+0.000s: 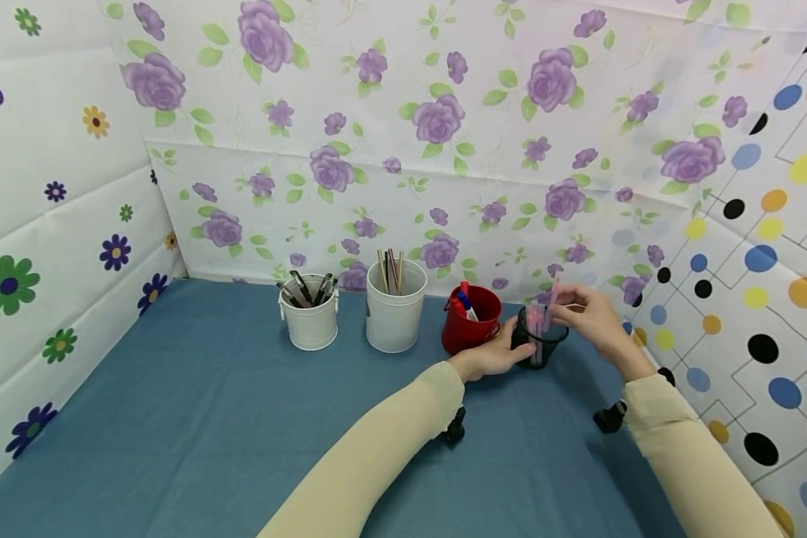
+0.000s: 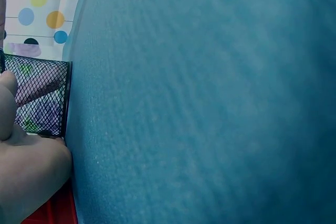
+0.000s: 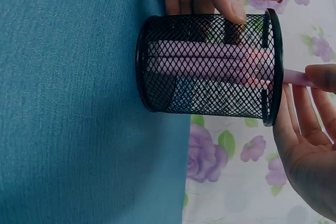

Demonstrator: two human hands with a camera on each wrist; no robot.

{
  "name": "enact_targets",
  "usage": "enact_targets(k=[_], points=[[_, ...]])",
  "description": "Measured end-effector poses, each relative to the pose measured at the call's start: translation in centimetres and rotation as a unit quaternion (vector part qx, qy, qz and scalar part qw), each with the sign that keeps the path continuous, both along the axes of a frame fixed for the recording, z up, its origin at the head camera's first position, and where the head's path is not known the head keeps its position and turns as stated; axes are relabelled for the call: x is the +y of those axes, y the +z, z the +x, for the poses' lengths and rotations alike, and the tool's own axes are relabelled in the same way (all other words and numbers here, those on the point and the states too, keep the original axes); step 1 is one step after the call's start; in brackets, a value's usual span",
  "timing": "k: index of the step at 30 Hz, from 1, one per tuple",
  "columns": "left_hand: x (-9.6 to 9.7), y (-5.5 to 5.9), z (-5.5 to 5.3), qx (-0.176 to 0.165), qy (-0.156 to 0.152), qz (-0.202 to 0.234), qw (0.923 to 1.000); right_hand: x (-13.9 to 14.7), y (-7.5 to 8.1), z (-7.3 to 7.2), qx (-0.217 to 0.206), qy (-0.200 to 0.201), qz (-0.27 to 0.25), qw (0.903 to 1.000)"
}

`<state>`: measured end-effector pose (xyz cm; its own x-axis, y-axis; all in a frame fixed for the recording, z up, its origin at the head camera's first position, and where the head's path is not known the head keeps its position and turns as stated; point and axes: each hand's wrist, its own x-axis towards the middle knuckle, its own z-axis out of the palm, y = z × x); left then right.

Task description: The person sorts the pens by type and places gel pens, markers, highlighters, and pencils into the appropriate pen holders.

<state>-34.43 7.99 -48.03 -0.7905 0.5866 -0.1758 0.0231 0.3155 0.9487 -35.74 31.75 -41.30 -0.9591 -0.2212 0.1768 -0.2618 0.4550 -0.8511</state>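
Note:
A black mesh pen cup (image 1: 550, 348) stands upright on the blue cloth at the right, with several pink pens (image 3: 197, 59) inside it. My left hand (image 1: 492, 356) grips the cup from its left side, its thumb on the near face in the head view. Above the rim, my right hand (image 1: 593, 320) pinches another pink pen (image 1: 554, 290) between thumb and fingers. In the right wrist view that pen's lower end is at the cup's mouth. The left wrist view catches only part of the left hand (image 2: 31, 169) and the mesh.
Just left of the mesh cup stands a red bucket (image 1: 453, 334) with markers. Farther left are a tall white bucket (image 1: 393, 321) holding thin sticks and a shorter white bucket (image 1: 311, 329) of dark pens. Patterned cloth walls (image 1: 376, 149) rise behind and at both sides.

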Motion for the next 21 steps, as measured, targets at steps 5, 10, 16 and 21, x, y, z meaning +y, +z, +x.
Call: enact_targets(k=[5, 10, 16, 21], points=[[0.0, 0.0, 0.0, 0.007, 0.0, 0.0, 1.0, 0.0, 0.0, 0.1, -0.006, 0.011, -0.017, 0.9998], [0.1, -0.1, 0.1, 0.005, -0.002, -0.002, 1.0, 0.1, 0.0, 0.8, -0.003, 0.016, -0.029, 0.9995], [-0.1, -0.2, 0.0, 0.011, -0.001, -0.003, 0.9999, 0.4, 0.1, 1.9, 0.02, 0.015, -0.025, 0.9994], [0.0, -0.5, 0.0, 0.004, 0.001, -0.023, 0.9997, 0.7, 0.1, 3.2, 0.042, 0.007, -0.002, 0.9991]])
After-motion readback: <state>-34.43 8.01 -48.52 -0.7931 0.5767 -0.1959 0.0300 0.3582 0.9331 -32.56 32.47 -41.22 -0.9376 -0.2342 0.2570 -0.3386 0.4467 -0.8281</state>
